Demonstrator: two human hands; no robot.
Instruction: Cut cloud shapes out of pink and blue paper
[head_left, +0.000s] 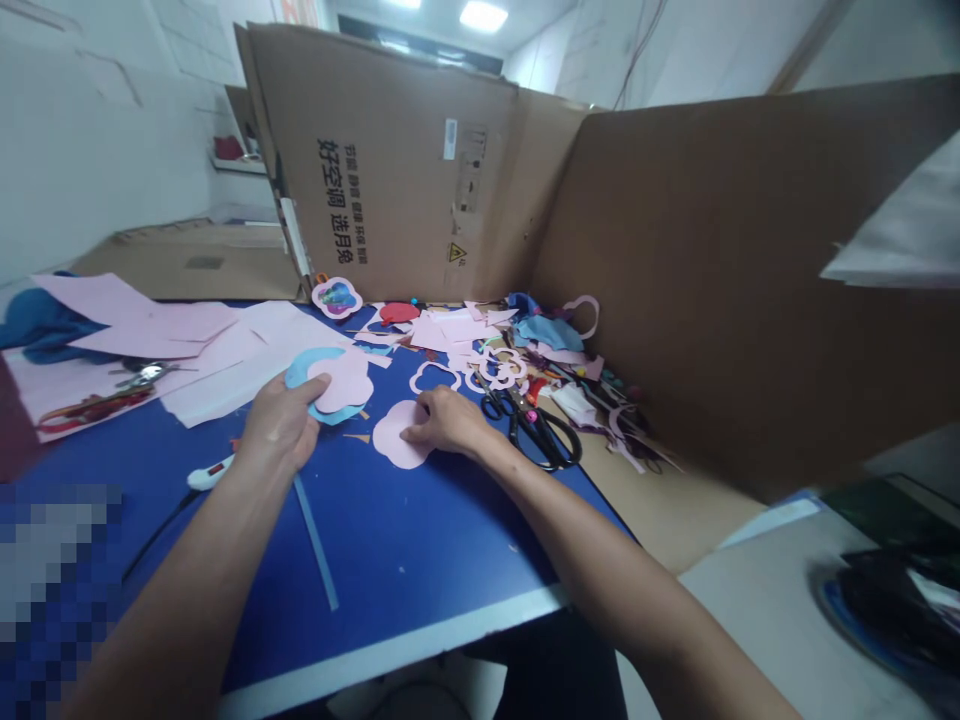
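Here, left fingers (318,388) clamp pieces (346,382) (pink over blue), right fingers (433,406) a pink cutout (394,438).

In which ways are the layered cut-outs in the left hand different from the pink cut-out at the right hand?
The layered cut-outs show pink over light blue, while the pink cut-out shows one colour only. The left hand grips the layered cut-outs from the left; the right hand pinches the pink cut-out at its right edge. Both have lobed, rounded outlines.

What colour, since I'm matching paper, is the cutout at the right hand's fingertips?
Pale pink; the cutout shows best in the head view.
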